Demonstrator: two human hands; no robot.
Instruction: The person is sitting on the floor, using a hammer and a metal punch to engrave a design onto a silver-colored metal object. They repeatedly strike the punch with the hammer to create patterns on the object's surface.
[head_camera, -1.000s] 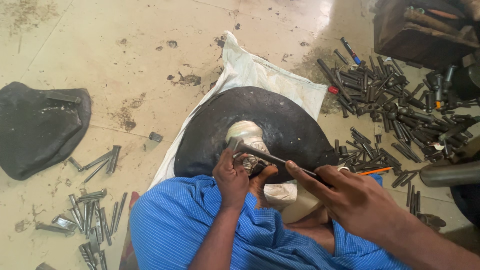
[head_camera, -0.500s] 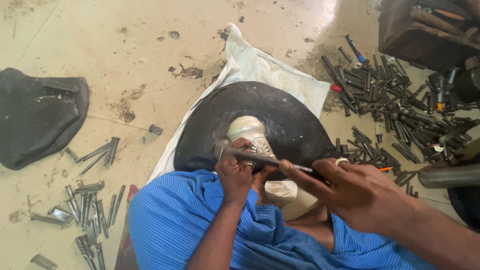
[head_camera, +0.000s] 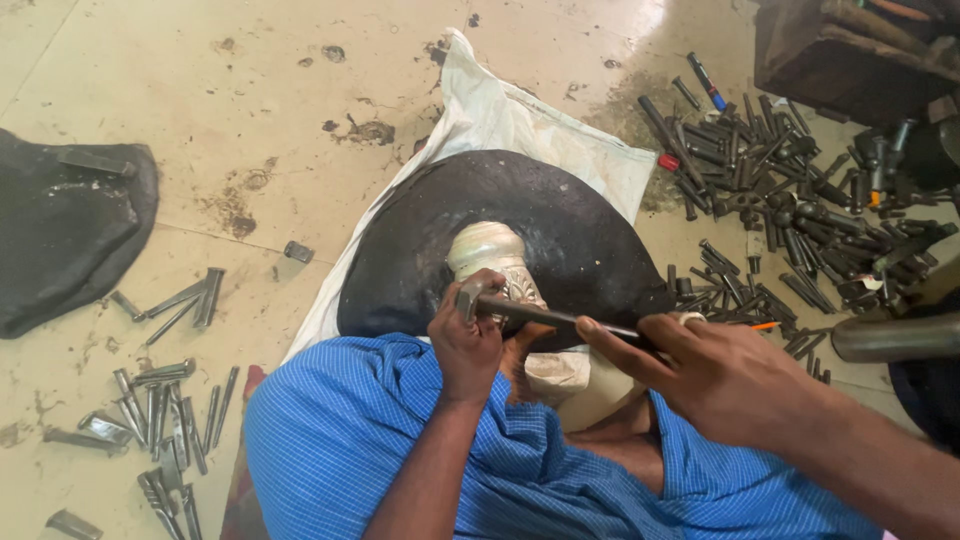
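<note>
On the dark round pad (head_camera: 560, 215), my left hand (head_camera: 466, 340) pinches a punch against the embossed metal piece (head_camera: 492, 252); my right hand (head_camera: 700, 375) grips the hammer (head_camera: 540, 315), head touching it, mid-chasing, I judge. Next blow needs a steady, upright punch.

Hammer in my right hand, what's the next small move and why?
Probably a light tap down: the hammer head sits just over the punch pinched in the left hand, whose tip appears to rest against the embossed metal piece.
</note>
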